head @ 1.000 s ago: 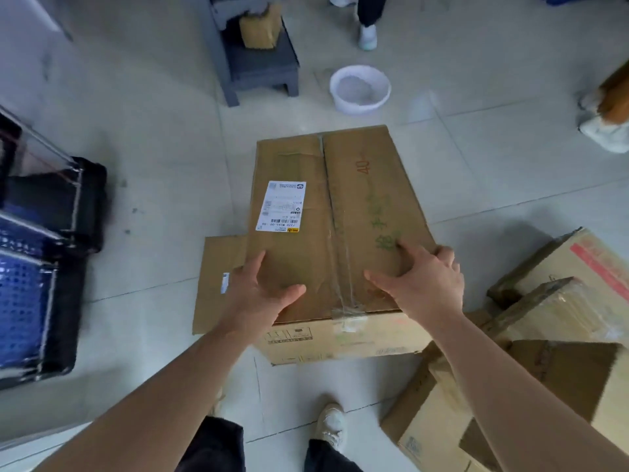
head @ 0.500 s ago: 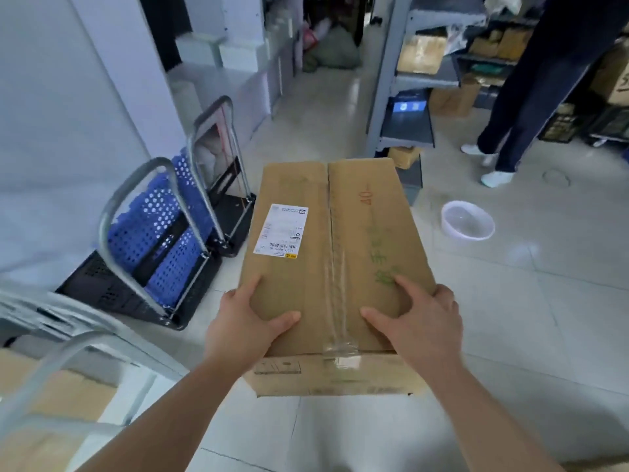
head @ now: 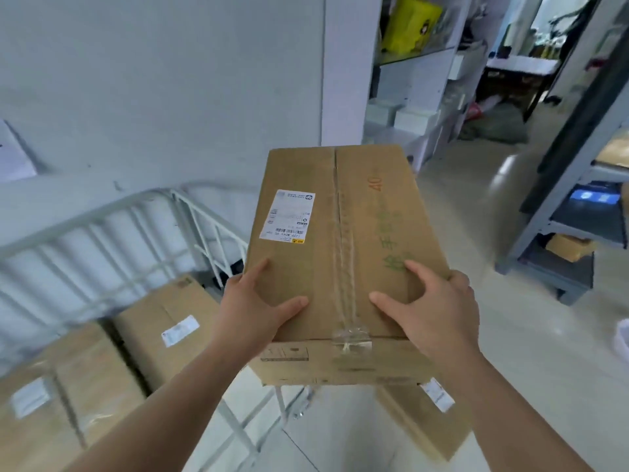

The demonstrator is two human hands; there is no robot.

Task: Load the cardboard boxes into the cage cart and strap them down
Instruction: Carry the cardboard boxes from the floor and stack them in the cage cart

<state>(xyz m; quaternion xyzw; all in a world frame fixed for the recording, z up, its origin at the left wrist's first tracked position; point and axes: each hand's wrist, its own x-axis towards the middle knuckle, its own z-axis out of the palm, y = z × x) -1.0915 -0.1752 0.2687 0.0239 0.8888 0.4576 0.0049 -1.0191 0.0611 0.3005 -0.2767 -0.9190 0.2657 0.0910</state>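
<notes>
I carry a long cardboard box point(head: 343, 240) at chest height, its taped seam up and a white shipping label on its left half. My left hand point(head: 253, 310) grips its near left corner, thumb on top. On the near right corner my right hand point(head: 432, 311) grips the same way. The grey cage cart point(head: 112, 219) stands below and left of the box, its railing against the wall. Inside lie two labelled cardboard boxes point(head: 163, 328) side by side.
Another cardboard box point(head: 425, 417) lies on the floor under the carried one. Grey metal shelving point(head: 571, 212) stands at the right with parcels on it. A white pillar point(head: 343, 69) rises straight ahead, with a shelf-lined corridor behind it.
The box has come up off the floor in both hands. My view has swung left, from the floor and blue trolleys to the cage cart holding two boxes.
</notes>
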